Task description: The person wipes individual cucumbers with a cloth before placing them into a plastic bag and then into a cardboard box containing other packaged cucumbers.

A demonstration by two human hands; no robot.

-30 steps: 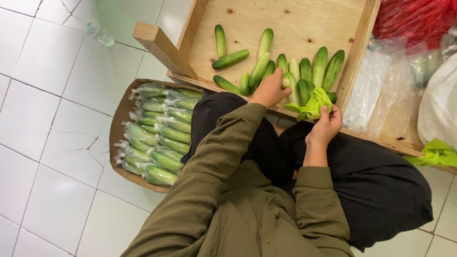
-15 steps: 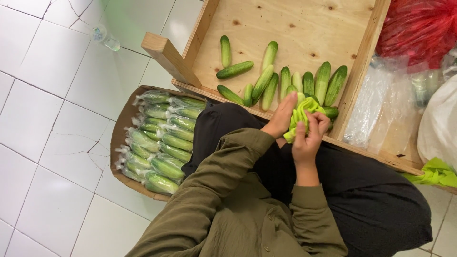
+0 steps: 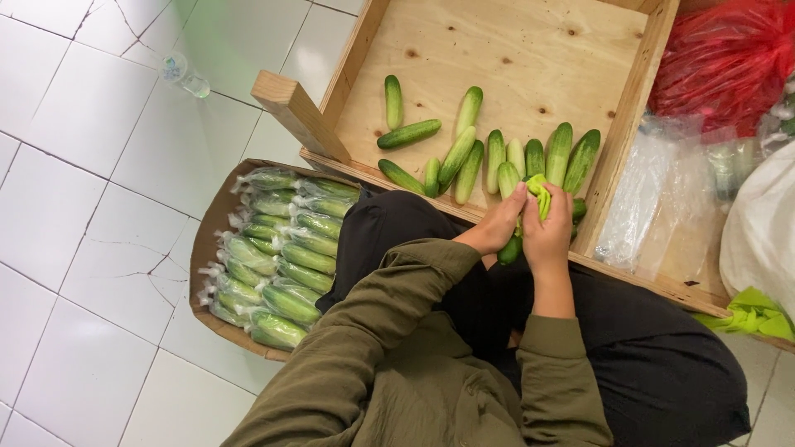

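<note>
My left hand [image 3: 497, 226] holds a green cucumber [image 3: 510, 249] upright over the front edge of a wooden crate [image 3: 629, 108]. Against that cucumber my right hand [image 3: 549, 232] presses a bunched lime-green cloth [image 3: 538, 192]. Both hands meet at the crate's front rim, above my lap in dark trousers. Several loose cucumbers [image 3: 464, 149] lie on the crate's plywood floor just beyond the hands. Most of the held cucumber is hidden by the fingers and the cloth.
A cardboard box [image 3: 207, 240] on my left is packed with cucumbers wrapped in clear plastic [image 3: 281, 248]. Clear plastic bags [image 3: 662, 199], a red net sack [image 3: 729, 58] and a white sack [image 3: 762, 232] sit to the right. A second lime cloth [image 3: 749, 314] lies lower right. A small bottle [image 3: 184, 76] lies on white tiles.
My left hand took a cucumber from the crate and drew it back to the rim. The right hand brought the green cloth onto it. The view shifted slightly.
</note>
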